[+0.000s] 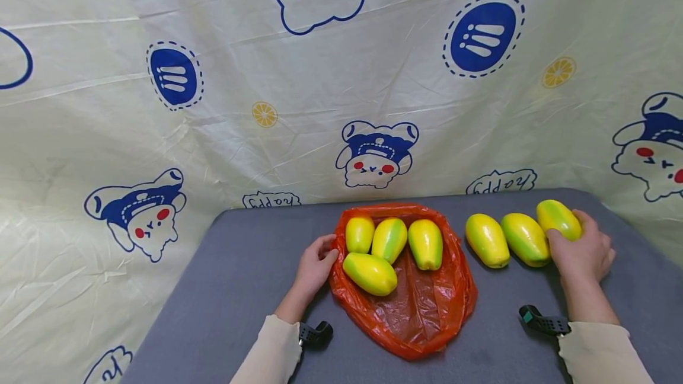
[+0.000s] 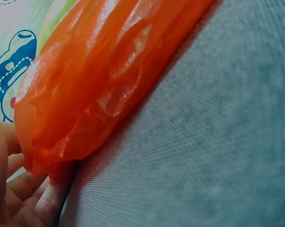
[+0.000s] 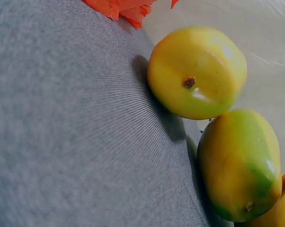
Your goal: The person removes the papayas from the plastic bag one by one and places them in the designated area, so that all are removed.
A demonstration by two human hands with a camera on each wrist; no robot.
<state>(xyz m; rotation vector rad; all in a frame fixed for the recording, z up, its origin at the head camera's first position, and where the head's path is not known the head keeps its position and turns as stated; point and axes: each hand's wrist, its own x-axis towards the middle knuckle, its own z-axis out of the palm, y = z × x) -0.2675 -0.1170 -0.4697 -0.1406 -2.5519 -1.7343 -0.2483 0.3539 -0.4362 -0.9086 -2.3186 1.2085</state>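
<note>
My left hand (image 1: 315,265) pinches the left rim of a red plastic bag (image 1: 392,336) in the head view; in the left wrist view its fingers (image 2: 31,196) lie under a gathered corner of the bag (image 2: 85,104). The bag lies spread wide, and several shiny yellow-green papayas (image 1: 370,274) rest inside it. Over on the right, my right hand (image 1: 584,250) grips a papaya (image 1: 557,218) at the end of a short row. Two more papayas, one in the middle (image 1: 525,240) and one nearer the bag (image 1: 487,240), lie beside it.
A grey cloth-covered table (image 1: 256,253) carries everything. Behind its far edge hangs a pale printed curtain (image 1: 224,147) with blue cartoon figures. Both forearms wear dark wrist straps (image 1: 544,320).
</note>
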